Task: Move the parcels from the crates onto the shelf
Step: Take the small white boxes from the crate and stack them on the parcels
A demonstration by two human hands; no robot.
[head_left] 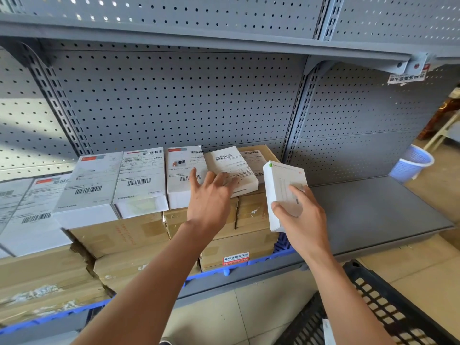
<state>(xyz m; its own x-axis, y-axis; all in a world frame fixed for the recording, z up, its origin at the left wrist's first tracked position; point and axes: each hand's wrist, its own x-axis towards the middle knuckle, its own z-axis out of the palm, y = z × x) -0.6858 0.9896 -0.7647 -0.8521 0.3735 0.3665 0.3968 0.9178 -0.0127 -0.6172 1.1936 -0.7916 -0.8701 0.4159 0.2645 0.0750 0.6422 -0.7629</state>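
— So what is the right hand (300, 212) carrying?

— A slim white box (283, 192), rectangular, smooth card with sharp edges, a small green tab at its top left corner and a faint line drawing on the face. The thumb curls across the front near the bottom and the fingers wrap the lower edge, so it is gripped, held upright and tilted slightly.

— Where is it against the brown carton stack (224, 227)?

— Just to the right of the stack, near its top right corner, above the bare grey metal shelf (373, 207). I cannot tell whether it touches the stack.

— And the left hand (211, 197)?

— Fingers spread and nearly straight, holding nothing. The fingertips lie on a flat beige parcel (234, 170) with a barcoded paper label, which sits askew on top of the stack.

— What else is on that stack?

— To the left of the beige parcel, a row of white boxes (142, 180) with printed shipping labels and barcodes, glossy and flat-faced. The cartons beneath are matte corrugated card with tape strips, torn at some corners, and one has a red sticker (236, 260).

— Behind it all?

— Grey perforated metal panel (174, 100), dotted with round holes. A black plastic lattice crate (388, 305) sits below and to the right of the stack.
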